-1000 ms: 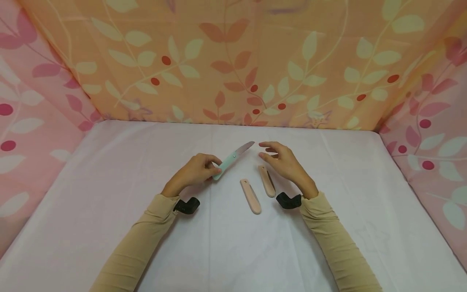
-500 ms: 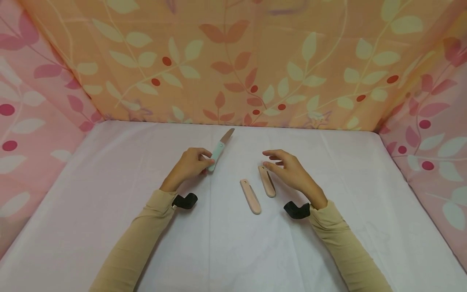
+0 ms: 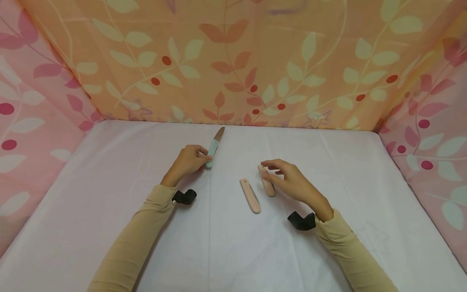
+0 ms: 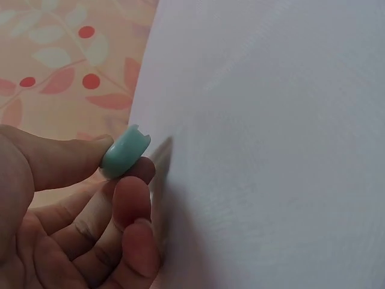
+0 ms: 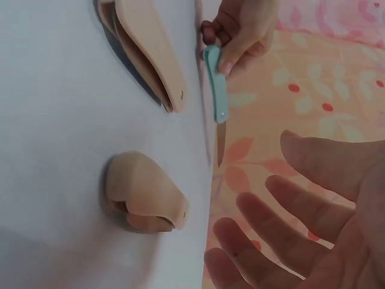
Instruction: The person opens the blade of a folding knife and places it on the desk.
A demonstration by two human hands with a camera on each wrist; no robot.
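Before leafy orange cloth (image 3: pixel 189 44), the left hand (image 3: pixel 187 160) pinches a slim mint-green knife (image 3: pixel 216 144) (likely light, stiff, safest by its handle (image 5: pixel 218 90)); the loose right hand (image 3: pixel 293 181) holds nothing.

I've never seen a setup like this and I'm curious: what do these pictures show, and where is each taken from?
There is no machine, just a person's two bare hands. The head view comes from a head-worn camera looking forward and down; the two wrist views come from cameras worn on each wrist. The left hand holds an open knife with a mint-green handle, its blade pointing away from the person. On the white cloth-covered table lie a slim, pinkish-beige, round-ended folded knife and, just to its right, a matching folded knife. The right hand is close to that second one, but holds nothing.
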